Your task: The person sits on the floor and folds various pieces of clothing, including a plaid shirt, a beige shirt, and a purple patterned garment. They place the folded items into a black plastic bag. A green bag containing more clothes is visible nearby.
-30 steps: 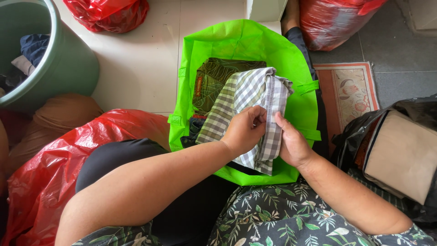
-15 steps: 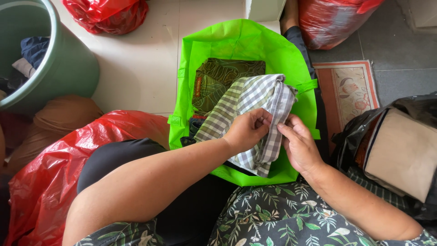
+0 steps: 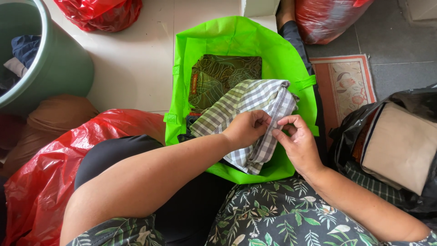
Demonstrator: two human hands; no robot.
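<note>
A folded checked cloth (image 3: pixel 248 102) in green, grey and white lies across the mouth of a bright green bag (image 3: pixel 227 38) on the floor. My left hand (image 3: pixel 246 129) grips the cloth's near edge with the fingers curled over it. My right hand (image 3: pixel 298 143) pinches the same edge just to the right, thumb and fingers on the fabric. Inside the bag, under the checked cloth, lies a folded dark green patterned cloth (image 3: pixel 218 75).
A red plastic bag (image 3: pixel 45 168) sits at my left knee, two more red bags (image 3: pixel 98 13) (image 3: pixel 332 18) at the top. A green tub (image 3: pixel 54 59) with clothes stands top left. A black bag (image 3: pixel 400 141) with folded beige cloth is right, beside a small patterned mat (image 3: pixel 343 84).
The cloth's right part has been folded tighter and shifted slightly. My right hand moved from under the cloth's edge out to the right and now pinches it.
</note>
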